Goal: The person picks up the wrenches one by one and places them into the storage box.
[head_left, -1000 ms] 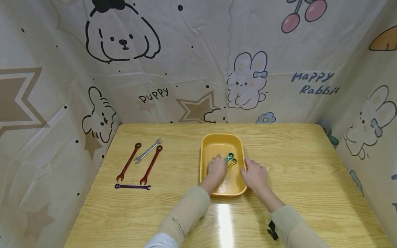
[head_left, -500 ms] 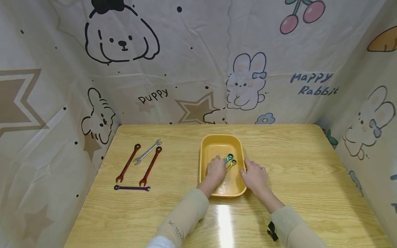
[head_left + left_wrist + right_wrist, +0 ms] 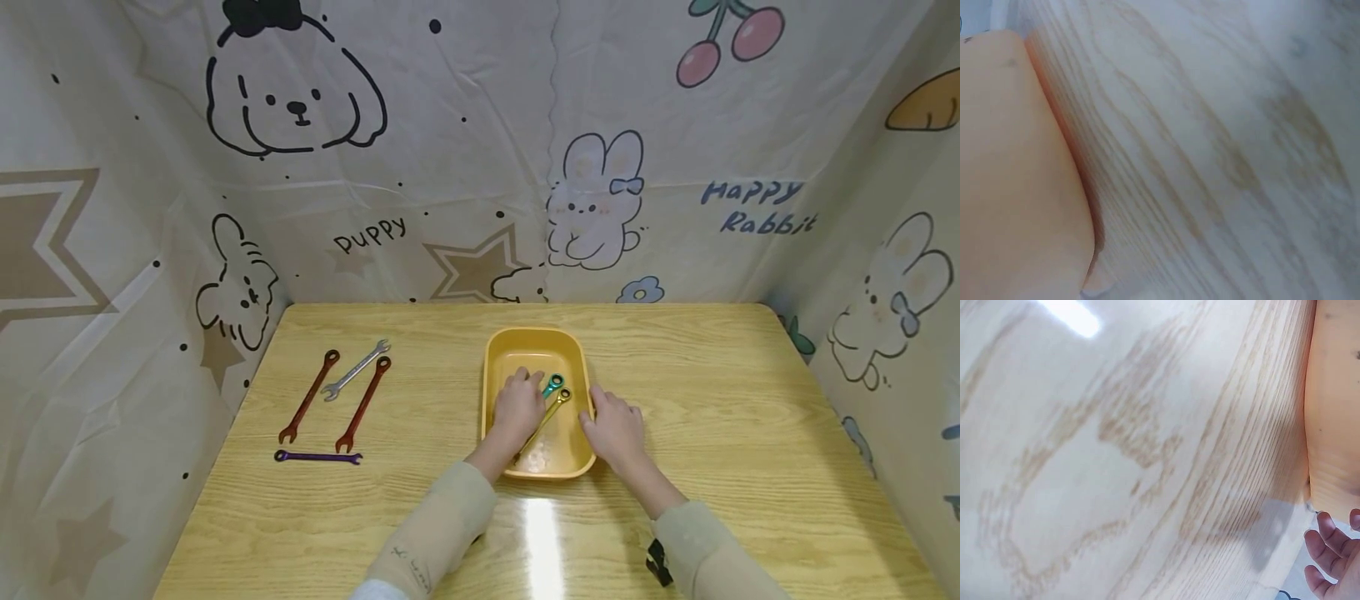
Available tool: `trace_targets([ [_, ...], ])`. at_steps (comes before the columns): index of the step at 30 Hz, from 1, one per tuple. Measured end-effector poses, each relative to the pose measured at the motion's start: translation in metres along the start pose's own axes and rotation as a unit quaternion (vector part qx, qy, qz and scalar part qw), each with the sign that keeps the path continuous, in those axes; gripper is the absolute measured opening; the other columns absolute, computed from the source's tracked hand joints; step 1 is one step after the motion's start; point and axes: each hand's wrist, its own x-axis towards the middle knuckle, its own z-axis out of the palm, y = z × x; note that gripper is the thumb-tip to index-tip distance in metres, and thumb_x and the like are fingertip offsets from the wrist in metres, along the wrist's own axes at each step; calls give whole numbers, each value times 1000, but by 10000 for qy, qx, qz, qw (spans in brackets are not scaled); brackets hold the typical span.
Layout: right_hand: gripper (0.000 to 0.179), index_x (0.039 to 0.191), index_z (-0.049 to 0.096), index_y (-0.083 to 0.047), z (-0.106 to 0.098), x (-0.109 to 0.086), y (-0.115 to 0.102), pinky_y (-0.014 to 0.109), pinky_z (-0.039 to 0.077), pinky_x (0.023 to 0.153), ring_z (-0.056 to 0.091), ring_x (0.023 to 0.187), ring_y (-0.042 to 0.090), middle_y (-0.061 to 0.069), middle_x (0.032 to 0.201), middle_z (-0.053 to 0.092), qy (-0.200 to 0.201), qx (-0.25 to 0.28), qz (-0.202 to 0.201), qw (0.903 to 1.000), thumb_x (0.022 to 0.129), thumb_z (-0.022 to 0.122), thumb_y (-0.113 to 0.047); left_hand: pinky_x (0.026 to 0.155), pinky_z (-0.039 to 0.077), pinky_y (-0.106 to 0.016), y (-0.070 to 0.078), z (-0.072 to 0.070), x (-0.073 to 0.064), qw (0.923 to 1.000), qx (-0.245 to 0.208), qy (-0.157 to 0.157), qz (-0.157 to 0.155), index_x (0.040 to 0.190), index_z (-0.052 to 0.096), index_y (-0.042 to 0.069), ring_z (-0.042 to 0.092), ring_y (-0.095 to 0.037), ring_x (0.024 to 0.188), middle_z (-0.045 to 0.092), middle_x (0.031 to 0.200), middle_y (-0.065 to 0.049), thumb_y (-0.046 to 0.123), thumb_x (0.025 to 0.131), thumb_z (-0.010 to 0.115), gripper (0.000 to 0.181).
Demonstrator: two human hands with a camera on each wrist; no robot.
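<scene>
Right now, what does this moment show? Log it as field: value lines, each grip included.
Container: yellow tray on a wooden table
Left grip: inside the tray; what lies under it is hidden
Right grip: on the tray's right rim
In tray: gold wrench; teal wrench, partly hidden by the left grip
Left of tray: two red wrenches, silver wrench, purple wrench
Backdrop: pale sheet with cartoon animals

Pale printed cloth (image 3: 465, 75) stands around a wooden table (image 3: 720, 400) with bright glare (image 3: 543, 542).
</scene>
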Motion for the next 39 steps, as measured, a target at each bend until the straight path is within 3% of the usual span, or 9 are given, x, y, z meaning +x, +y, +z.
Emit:
trace_targets([
  [12,25,104,51,-7,2,0,2,49,38,74,58,82,35,14,86,60,31,85,-8,10000,85,52,-24,63,47,-25,-9,-20,-10,9989,-156,365,263,113,64,12,56,-17,76,60,94,-5,13,82,61,31],
  [20,27,106,51,-7,1,-1,1,50,38,75,57,84,36,15,88,60,12,117,-10,9999,86,52,-25,77,47,-36,-21,-30,-14,9963,-381,649,403,113,60,9,58,-23,89,61,100,-7,13,82,61,32],
  [39,26,106,50,-8,3,0,2,50,38,76,57,84,36,15,88,60,1,113,4,9999,86,51,-25,81,45,-40,-53,-51,-24,9903,-730,1174,166,116,59,7,56,-26,95,60,103,-10,9,79,64,37],
])
